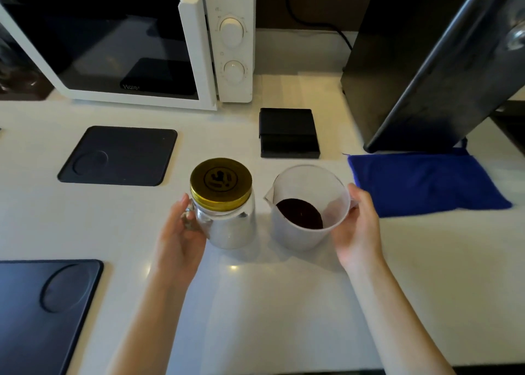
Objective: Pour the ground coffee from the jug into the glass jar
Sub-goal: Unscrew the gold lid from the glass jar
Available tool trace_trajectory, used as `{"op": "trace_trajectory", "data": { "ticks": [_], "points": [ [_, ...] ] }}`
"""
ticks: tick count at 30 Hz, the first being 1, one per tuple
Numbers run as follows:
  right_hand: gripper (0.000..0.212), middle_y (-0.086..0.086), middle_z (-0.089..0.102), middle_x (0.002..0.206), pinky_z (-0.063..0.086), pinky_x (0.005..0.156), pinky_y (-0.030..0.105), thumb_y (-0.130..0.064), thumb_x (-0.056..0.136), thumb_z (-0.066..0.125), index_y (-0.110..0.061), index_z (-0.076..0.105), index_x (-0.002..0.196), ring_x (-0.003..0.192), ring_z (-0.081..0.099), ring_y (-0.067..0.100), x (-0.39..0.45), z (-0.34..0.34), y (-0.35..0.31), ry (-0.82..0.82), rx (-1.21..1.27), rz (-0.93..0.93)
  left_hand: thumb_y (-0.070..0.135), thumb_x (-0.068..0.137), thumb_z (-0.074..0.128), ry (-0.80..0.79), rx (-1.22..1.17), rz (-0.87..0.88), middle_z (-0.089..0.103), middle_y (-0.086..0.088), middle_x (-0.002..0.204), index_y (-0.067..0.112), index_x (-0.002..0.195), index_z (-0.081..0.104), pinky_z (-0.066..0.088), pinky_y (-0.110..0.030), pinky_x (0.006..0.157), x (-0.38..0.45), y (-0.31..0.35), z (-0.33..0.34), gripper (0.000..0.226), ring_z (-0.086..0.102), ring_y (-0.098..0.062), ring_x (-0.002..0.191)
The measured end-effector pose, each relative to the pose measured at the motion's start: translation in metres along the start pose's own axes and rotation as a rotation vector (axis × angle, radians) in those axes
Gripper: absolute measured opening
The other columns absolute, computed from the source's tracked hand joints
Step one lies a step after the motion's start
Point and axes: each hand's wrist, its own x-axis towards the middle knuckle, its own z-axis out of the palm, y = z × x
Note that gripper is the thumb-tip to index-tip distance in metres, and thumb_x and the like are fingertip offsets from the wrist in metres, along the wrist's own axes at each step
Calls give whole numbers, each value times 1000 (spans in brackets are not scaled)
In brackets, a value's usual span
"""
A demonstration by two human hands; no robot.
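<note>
A clear glass jar [231,229] with a handle stands upright on the white counter, closed by a gold lid [221,182]. My left hand [180,236] wraps around the jar's handle on its left side. To the right stands a translucent plastic jug [308,207], its spout pointing left toward the jar. Dark ground coffee [299,213] covers the jug's bottom. My right hand [359,227] holds the jug at its handle on the right side. Jar and jug stand a small gap apart.
A white microwave [136,42] stands at the back left, a tall black appliance [443,62] at the back right. A small black scale [288,133] lies behind the jug. A blue cloth [426,184] lies right. Two dark mats [119,155] [42,312] lie left.
</note>
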Motion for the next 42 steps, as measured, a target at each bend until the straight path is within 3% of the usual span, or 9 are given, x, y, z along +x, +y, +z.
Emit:
{"op": "trace_trajectory", "data": {
  "ticks": [6,10,16,21,24,27,33,36,42],
  "points": [
    [33,-1,34,62,38,61,25,-18,86,50,-21,30,60,59,40,13,-28,-11,8,84,28,8,37,68,66,17,-12,13,74,6,73,20,69,75,53,-22,75,-25,-7,-2,20,68,-9,76],
    [32,1,27,65,34,63,28,-20,83,52,-21,29,61,61,34,14,-33,-15,11,92,35,12,48,46,83,-18,-14,10,74,6,72,20,70,74,54,-21,71,-33,-10,-1,37,68,-9,75],
    [38,3,27,71,33,68,31,-30,63,65,-23,28,67,67,33,17,-34,-18,11,98,-15,10,46,41,86,44,-48,0,72,4,74,21,71,72,53,-23,73,-33,-17,-5,41,67,-11,77],
    [27,1,39,68,37,68,29,-25,79,57,-20,36,62,69,41,16,-40,-21,11,128,-64,-9,48,49,81,20,24,23,71,6,70,21,71,73,50,-21,68,-35,-18,-4,35,65,-9,71],
    [21,-4,45,61,34,65,30,-25,69,59,-20,46,54,67,41,16,-43,-18,3,147,-241,-115,37,74,63,28,61,42,69,8,69,23,69,73,47,-23,66,-36,-19,-5,18,62,-7,69],
    [9,-11,59,68,40,69,28,-27,72,58,-27,59,63,73,52,13,-47,-14,-11,167,-643,-357,45,67,68,100,149,53,64,-3,76,19,75,70,43,-29,69,-35,-19,-7,27,56,-15,74],
    [22,-17,54,85,39,77,19,-28,87,47,-12,62,89,85,47,0,-50,28,-44,-175,-1200,-936,43,81,52,298,494,241,56,7,81,23,82,55,41,-23,75,-45,-19,4,20,55,1,76],
    [30,-8,57,93,37,82,16,-34,86,47,-12,62,99,91,48,1,-53,61,-45,-478,-1273,-865,46,82,41,224,589,335,58,9,98,28,98,54,42,-23,84,-48,-21,0,27,56,8,87],
    [81,0,45,133,32,90,28,-66,72,56,-20,36,134,119,37,15,-55,98,-19,-829,-1683,-740,76,55,62,53,846,345,52,11,124,40,125,33,40,-6,88,-59,-27,-8,84,49,11,113]
  ]
}}
